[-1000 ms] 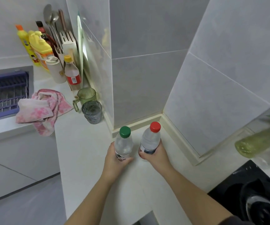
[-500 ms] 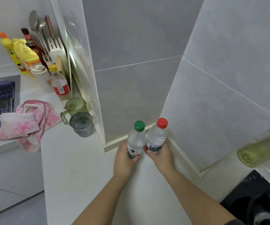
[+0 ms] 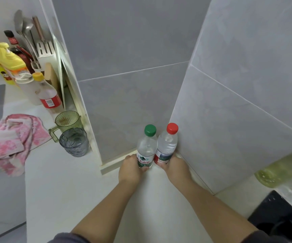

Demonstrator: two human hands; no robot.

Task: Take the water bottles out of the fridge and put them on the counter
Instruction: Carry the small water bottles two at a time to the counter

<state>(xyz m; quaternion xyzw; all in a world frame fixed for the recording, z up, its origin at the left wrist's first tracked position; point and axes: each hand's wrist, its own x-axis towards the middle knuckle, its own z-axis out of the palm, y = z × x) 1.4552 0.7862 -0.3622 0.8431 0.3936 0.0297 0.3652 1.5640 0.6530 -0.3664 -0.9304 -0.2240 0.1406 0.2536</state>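
Both arms reach forward from the bottom of the view, bare forearms stretched over the white counter [image 3: 62, 190] toward the corner where two grey tiled walls [image 3: 133, 102] meet. The left hand [image 3: 131, 171] is wrapped round the lower part of the green-capped bottle [image 3: 147, 148], its fingers [image 3: 144, 168] curled over the label from the front and its thumb on the left side. The right hand [image 3: 176, 170] grips the base of the red-capped bottle [image 3: 167, 146] in the same way, knuckles up, fingers [image 3: 161, 166] curled under the label.

The two bottles stand upright side by side, touching each other, right in the corner, close against the walls. Both are clear plastic and look full of water. The left one has a white and green label, the right one a white and red label with a small picture. Their bases are hidden by the hands, so I cannot tell whether they rest on the counter.

Further left on the counter a grey glass [image 3: 74, 142] sits just in front of a green mug [image 3: 68, 121], with a pink towel [image 3: 13, 141] beside them. Behind these stand a bottle with a yellow cap and red label [image 3: 48, 97] and a yellow soap bottle [image 3: 10, 60]. At the far right a pale green bottle [image 3: 285, 167] lies near a black stove [image 3: 282, 218].
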